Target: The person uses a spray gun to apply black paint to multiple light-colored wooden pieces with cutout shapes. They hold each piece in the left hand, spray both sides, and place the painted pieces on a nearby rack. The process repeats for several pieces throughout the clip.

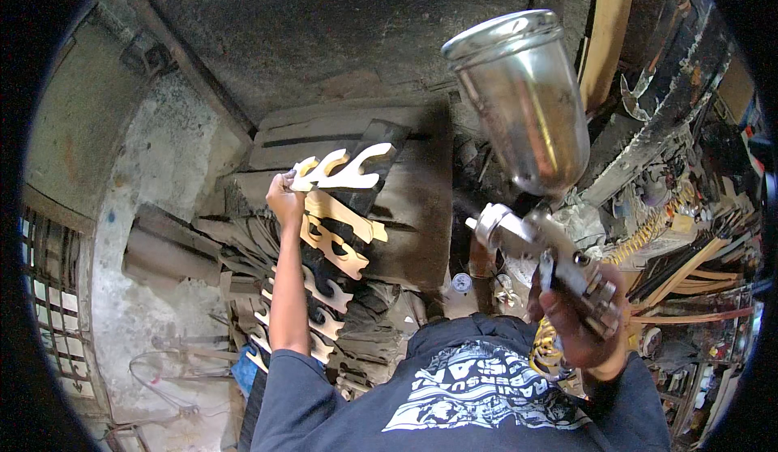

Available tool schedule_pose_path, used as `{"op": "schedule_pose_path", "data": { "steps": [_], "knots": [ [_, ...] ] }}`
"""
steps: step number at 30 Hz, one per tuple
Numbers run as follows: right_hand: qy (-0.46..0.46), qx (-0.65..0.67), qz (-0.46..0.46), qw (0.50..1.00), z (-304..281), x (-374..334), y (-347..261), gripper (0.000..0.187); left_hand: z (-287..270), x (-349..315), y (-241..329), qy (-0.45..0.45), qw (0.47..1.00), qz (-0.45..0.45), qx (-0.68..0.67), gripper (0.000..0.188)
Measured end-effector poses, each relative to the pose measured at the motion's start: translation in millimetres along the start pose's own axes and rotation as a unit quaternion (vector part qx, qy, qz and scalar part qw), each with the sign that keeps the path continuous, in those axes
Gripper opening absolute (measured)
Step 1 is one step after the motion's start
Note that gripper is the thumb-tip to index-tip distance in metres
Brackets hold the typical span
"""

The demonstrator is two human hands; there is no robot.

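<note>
Spray gun to the right, pale cutout to the left, a gap between

From where I stand, the person's left hand (pixel 285 197) is pinched on the near-left end of a pale, flat, wooden-looking cutout with curved hooks (pixel 350 179). The right hand (pixel 579 314) is wrapped around a shiny silver metal spray gun (pixel 527 240); I cannot tell whether its trigger is pressed.

What counts here is how those two lie to each other. The cutout's long axis runs crosswise, from the left fingers out toward the right, its free end a little farther from the body. The gun slants from the right hand up and leftward, so its silver nozzle (pixel 485 223) faces roughly toward the cutout's side, with open space between and no contact. The left hand touches the cutout; the right hand is well apart from it.

Above the gun sits a large, brushed-metal cup (pixel 527 112), tilted, and beside the right hand hangs a yellow coiled hose (pixel 545 351). Beyond the left hand, more pale cutouts with hooked edges (pixel 344 263) run in a row down beside the left forearm. Behind them spreads a dark, flat panel of boards (pixel 417 245). Whether the held cutout's far end rests on anything, I cannot tell.
</note>
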State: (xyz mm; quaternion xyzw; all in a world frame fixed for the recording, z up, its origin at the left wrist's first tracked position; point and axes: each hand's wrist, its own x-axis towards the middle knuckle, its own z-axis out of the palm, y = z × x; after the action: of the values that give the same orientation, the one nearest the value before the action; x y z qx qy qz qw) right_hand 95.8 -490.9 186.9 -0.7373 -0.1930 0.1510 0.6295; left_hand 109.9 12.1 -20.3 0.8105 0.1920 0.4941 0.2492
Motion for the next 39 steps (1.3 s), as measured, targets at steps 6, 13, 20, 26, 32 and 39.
{"op": "schedule_pose_path", "data": {
  "steps": [6,13,20,26,32,39],
  "knots": [
    [0.007,0.148,0.015,0.989,0,0,2,0.040,-30,-1,25,-0.141,0.978,-0.088,-0.122,0.018],
    [0.071,0.252,0.037,0.964,5,-1,8,0.040,-75,-37,42,-0.047,0.751,-0.377,-0.540,0.037],
    [0.019,0.135,0.009,0.991,-1,1,4,0.037,-105,-32,-23,-0.110,0.703,-0.425,-0.559,0.017],
    [-0.020,0.049,-0.010,0.999,-1,1,-7,0.036,-120,-5,-47,-0.215,0.747,-0.431,-0.459,0.039],
    [-0.074,-0.012,-0.031,0.997,-4,1,-21,0.034,-119,2,-67,-0.218,0.750,-0.433,-0.449,0.045],
    [-0.148,-0.044,-0.116,0.981,7,10,-17,0.028,-118,2,-71,-0.244,0.692,-0.434,-0.522,0.045]
  ]
}}
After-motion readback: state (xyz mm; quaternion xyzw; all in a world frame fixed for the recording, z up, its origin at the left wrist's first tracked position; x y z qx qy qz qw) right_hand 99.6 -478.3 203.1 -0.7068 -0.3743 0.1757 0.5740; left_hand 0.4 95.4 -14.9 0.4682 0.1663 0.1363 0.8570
